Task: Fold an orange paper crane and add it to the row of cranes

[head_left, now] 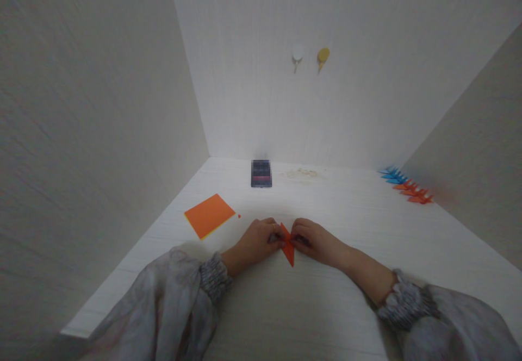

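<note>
A folded piece of orange origami paper (289,252) is held between my two hands near the middle of the table. It has a narrow diamond outline, with one point toward me and the other away. My left hand (263,237) pinches its left edge between thumb and fingers. On the opposite edge, my right hand (312,237) pinches it in the same way. The fingertips cover the middle of the paper, so the folds there are hidden.
Left of my hands lies a stack of orange paper sheets (209,216), with a tiny orange scrap (239,216) beside it. A dark pixelated object (261,174) stands near the back wall. Blue folded paper figures (393,175) and orange ones (414,191) line the right side. Two hooks (323,55) hang on the wall.
</note>
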A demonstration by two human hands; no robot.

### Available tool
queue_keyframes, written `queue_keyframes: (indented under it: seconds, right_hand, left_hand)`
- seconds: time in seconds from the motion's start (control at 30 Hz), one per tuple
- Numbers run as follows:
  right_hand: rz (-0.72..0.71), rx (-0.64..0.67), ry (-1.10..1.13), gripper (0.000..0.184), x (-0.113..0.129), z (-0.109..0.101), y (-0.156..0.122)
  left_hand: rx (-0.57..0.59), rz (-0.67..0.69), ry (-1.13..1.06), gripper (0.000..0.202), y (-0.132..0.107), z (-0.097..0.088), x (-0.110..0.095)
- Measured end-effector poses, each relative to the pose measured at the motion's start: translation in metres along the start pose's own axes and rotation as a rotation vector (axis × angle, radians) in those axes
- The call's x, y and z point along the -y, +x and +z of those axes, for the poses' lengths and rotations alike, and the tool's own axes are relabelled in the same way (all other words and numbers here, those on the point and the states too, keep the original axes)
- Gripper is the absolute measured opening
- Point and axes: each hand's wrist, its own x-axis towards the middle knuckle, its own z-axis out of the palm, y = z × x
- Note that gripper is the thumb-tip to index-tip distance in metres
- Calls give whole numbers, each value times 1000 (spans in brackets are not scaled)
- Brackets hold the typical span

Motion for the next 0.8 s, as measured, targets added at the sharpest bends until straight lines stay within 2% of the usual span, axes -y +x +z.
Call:
queue_keyframes:
  seconds: [0.17,0.37,0.57,0.8]
  right_hand:
    - [-67,30,0,12,-2,-1,-2]
    - [-155,24,22,18,-11,-3,-10]
    - [-198,5,69,23,-11,-3,-13]
    - [-221,77,-50,26,-5,-6,-15]
  left_hand:
    - [30,60,95,13,-2,1,3]
    - [107,213,157,16,-4,-2,8]
    - [131,290,345,15,-9,-8,-2]
    - [182,353,500,10,-8,-13,-10]
